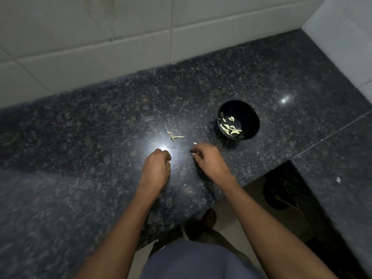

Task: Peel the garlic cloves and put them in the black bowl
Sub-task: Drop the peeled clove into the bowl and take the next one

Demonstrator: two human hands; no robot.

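Black bowl [238,120], toward the surface's [100,127] right edge, already holds several peeled cloves [230,127]. The right hand [208,160] pinches something pale, likely a clove; the left hand [157,166] is curled, contents hidden. Loose skins [174,135] suggest peeling is nearly done.

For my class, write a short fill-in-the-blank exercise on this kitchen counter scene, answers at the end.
1. The peeled garlic cloves lie inside the ____ bowl.
2. The bowl stands on the ____ side of the right hand.
3. Loose scraps lie on the granite ____, beyond the left hand.

Missing words: black; right; counter
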